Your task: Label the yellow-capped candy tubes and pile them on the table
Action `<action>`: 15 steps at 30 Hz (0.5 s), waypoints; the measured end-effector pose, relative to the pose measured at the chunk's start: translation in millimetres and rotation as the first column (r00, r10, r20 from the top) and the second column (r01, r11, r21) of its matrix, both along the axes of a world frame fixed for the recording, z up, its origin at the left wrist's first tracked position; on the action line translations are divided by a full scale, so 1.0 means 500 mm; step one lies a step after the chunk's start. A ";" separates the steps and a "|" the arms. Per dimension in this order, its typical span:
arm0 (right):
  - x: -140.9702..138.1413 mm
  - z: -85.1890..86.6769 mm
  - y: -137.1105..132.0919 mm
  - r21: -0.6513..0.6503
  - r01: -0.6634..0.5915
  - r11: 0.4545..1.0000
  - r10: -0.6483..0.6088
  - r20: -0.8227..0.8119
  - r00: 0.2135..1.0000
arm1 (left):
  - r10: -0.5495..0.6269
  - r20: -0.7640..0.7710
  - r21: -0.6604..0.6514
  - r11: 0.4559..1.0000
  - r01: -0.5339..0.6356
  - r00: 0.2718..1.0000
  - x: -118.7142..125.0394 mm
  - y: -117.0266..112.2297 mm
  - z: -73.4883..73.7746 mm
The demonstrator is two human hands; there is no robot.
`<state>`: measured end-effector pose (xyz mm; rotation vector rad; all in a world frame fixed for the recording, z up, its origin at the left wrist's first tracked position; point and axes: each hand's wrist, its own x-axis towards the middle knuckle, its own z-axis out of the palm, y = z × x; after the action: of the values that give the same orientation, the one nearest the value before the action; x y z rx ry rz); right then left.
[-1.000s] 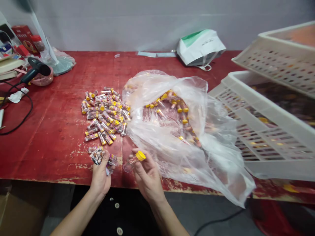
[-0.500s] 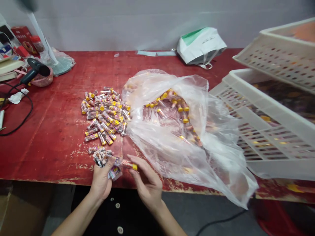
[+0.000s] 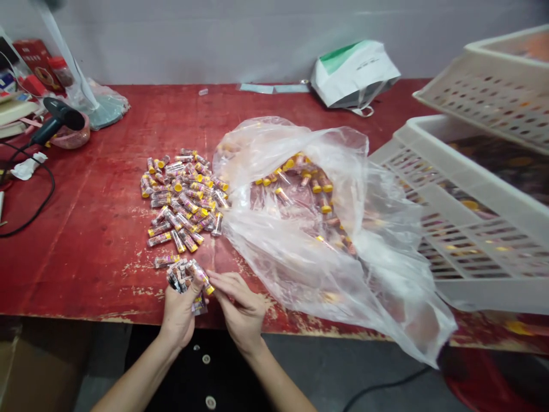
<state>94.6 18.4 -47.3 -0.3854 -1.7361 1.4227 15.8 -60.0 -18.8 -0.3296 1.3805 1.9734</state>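
My left hand point(image 3: 179, 312) is closed round a bundle of small wrapped tubes point(image 3: 183, 276) at the near table edge. My right hand point(image 3: 239, 306) is beside it, its fingers pressing a yellow-capped tube point(image 3: 201, 277) against that bundle. A pile of the same yellow-capped tubes point(image 3: 182, 197) lies on the red table point(image 3: 94, 217) just beyond the hands. To the right a large clear plastic bag point(image 3: 326, 229) lies open with many more tubes inside.
Two stacked white perforated crates point(image 3: 472, 189) stand at the right. A white and green bag point(image 3: 354, 74) lies at the back. A black handheld device with cable point(image 3: 55, 123), a tape roll and boxes sit at the far left.
My right hand has brought the yellow-capped tube leftward and down, from held apart to pressed against the bundle in my left hand. The view has shifted slightly.
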 end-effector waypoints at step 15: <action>-0.057 0.013 0.180 0.273 0.204 0.940 -0.281 0.281 0.918 | 0.125 0.023 -0.005 0.992 -0.125 0.992 -0.063 0.015 0.008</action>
<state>66.3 108.2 -41.0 -0.7039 -2.0083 0.9974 -15.9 -52.4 -15.0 -0.4492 1.3783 2.0616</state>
